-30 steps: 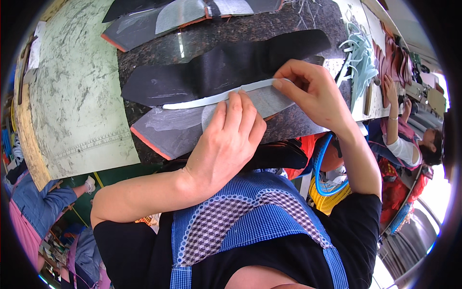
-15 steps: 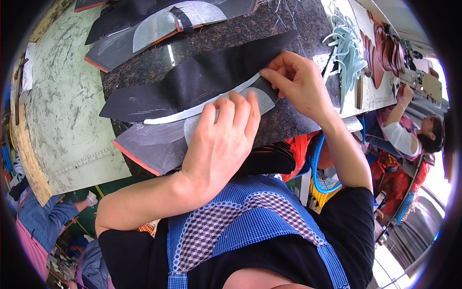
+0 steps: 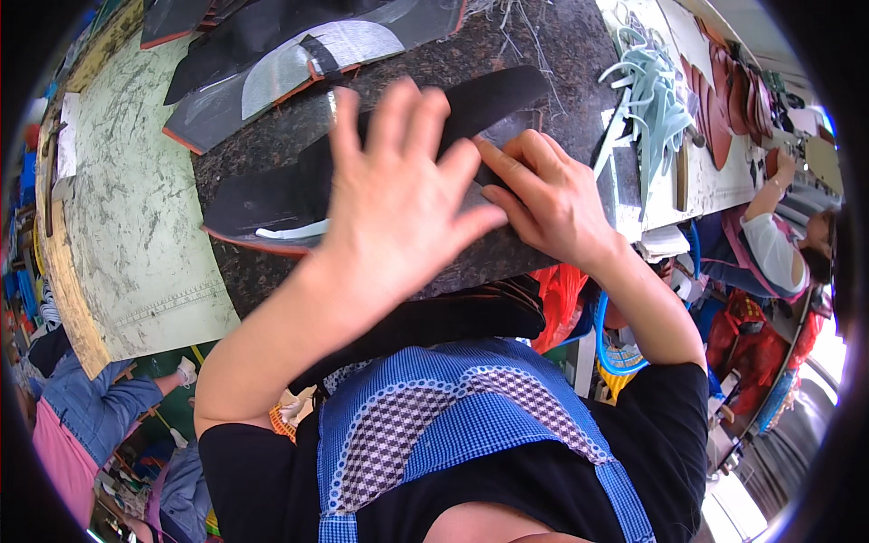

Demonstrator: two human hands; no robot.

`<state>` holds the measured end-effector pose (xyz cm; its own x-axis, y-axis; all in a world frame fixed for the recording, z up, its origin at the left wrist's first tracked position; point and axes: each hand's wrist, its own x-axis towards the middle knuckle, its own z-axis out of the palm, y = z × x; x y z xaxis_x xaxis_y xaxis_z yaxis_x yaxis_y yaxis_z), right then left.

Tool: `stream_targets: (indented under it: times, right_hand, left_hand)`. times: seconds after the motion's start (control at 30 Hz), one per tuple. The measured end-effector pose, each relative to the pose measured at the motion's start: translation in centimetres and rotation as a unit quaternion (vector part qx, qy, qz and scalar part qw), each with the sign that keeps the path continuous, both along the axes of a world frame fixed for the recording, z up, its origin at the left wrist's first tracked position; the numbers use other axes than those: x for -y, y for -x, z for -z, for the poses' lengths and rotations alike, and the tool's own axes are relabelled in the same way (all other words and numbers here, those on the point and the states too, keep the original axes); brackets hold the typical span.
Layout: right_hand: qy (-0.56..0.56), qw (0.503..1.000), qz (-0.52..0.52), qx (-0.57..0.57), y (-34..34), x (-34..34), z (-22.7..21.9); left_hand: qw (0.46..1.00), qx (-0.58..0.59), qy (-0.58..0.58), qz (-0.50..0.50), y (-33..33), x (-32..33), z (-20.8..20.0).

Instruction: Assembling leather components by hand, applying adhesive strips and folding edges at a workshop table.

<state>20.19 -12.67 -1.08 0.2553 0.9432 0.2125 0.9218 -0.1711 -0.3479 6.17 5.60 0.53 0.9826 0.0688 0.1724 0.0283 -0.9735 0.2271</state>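
Note:
A long black pliable piece (image 3: 262, 195), perhaps leather, lies on the dark speckled stone slab (image 3: 249, 281). A narrow white strip (image 3: 294, 232) shows along its near edge at the left, just above a thin orange-red edge. Over the middle of the piece, my left hand (image 3: 394, 185) has its fingers spread, slightly blurred, and hides much of it; whether the palm touches cannot be told. My right hand (image 3: 548, 195) is closed at the piece's near right edge, thumb and forefinger pinching it. The grey part of the piece is mostly out of sight.
Similar black and grey pieces with orange edges (image 3: 317, 68) lie at the far side. Pale blue strips (image 3: 656, 118) are heaped at the right, near brown leather pieces (image 3: 724, 109). A scuffed pale board (image 3: 145, 244) is at left. Another person (image 3: 778, 244) works at far right.
My left hand has lifted off the grey part and spread out farther over the black piece. The grey part has been folded out of view. My right hand has moved slightly nearer to me.

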Motion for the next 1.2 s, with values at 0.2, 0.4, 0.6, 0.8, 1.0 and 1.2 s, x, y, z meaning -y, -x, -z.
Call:
stream_targets:
  times: [0.2,0.4,0.6,0.8,1.0,1.2]
  right_hand:
    - [0.01,1.0,0.029,0.005,0.7,-0.3,0.1]
    - [0.062,0.764,0.217,-0.605,-6.0,-1.7,-1.9]
    - [0.197,0.874,0.146,-0.418,-8.4,-3.9,-2.8]
    - [-0.027,0.992,-0.04,0.113,-3.6,-3.3,-1.9]
    - [-0.053,0.994,-0.082,0.054,-2.0,0.5,-1.3]
    - [-0.042,0.943,-0.073,-0.321,0.9,-3.4,0.1]
  left_hand:
    - [0.982,-0.035,0.076,-0.168,0.9,-3.6,-0.9]
    - [0.996,0.079,0.05,-0.005,4.3,-0.1,-1.3]
    - [0.993,0.065,-0.085,0.056,4.4,4.3,0.7]
    - [0.958,-0.05,-0.278,0.056,3.8,5.7,0.0]
    - [0.983,-0.013,-0.183,-0.023,6.0,4.0,-0.1]
    - [0.993,-0.012,0.105,-0.055,6.6,-3.7,-1.7]
